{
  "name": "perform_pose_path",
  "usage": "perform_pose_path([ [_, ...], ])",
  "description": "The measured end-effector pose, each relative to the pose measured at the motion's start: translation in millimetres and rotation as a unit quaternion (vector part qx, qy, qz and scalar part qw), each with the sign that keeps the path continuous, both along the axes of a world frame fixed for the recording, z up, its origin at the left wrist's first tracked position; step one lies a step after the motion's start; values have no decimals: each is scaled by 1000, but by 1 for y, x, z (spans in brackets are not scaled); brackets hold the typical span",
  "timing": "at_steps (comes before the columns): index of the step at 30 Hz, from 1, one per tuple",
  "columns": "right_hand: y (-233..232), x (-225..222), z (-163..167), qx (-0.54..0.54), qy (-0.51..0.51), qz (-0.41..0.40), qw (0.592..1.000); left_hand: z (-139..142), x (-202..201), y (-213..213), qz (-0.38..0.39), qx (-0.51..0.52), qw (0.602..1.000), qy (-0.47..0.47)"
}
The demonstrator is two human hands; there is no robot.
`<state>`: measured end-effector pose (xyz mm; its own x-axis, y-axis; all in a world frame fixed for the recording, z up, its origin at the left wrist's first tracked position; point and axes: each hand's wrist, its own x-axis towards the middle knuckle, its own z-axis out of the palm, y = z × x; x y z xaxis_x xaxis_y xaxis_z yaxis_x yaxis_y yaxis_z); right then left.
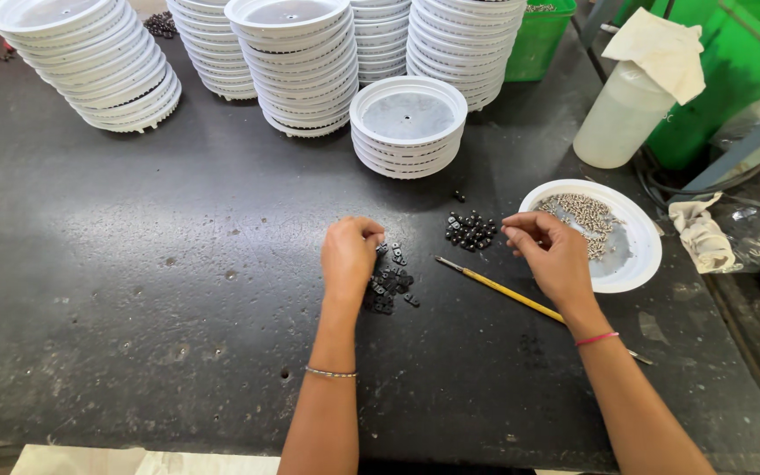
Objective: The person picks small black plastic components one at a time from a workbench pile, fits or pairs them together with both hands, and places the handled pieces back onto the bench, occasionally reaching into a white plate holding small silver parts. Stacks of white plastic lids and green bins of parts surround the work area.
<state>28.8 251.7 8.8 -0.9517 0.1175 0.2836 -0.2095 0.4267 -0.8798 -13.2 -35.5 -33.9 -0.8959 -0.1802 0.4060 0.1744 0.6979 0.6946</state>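
Note:
My left hand [350, 255] rests on the dark table with its fingers curled over a small heap of flat black parts [390, 281]. Whether a part is pinched in the fingertips I cannot see. My right hand [552, 251] hovers beside a white dish [635, 264] of small silver screws [584, 220], fingertips pinched together near the dish's left rim, apparently on something tiny. Between the hands lies a cluster of small round black pieces [470, 230]. A thin yellow-handled brush [503, 290] lies on the table under my right wrist.
Several tall stacks of white round lids [90, 62] stand along the back, with a short stack [407, 123] nearest. A translucent bottle with a cloth on top [622, 114], green bins [732, 62] and a rag [704, 233] sit at the right.

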Motion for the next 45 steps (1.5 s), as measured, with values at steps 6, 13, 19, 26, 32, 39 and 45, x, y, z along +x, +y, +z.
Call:
perform_pose_path([
  [6,4,0,3,11,1,-16,1000,2,7,20,-2,-1,994,-108],
  [13,48,-6,11,84,103,-142,981,-2,6,30,-4,-65,997,-51],
  [19,76,-6,9,225,34,-130,965,-7,3,30,-3,-71,996,-56],
  [26,74,-2,7,273,-90,-48,956,-5,1,28,21,-88,996,-27],
  [32,71,-2,5,317,-89,-56,942,11,5,36,-48,85,993,-59],
  [39,70,-4,0,338,-74,-70,936,16,9,60,-163,346,907,-174],
  [45,62,-3,3,327,-35,-86,941,13,14,71,-255,382,870,-179],
])
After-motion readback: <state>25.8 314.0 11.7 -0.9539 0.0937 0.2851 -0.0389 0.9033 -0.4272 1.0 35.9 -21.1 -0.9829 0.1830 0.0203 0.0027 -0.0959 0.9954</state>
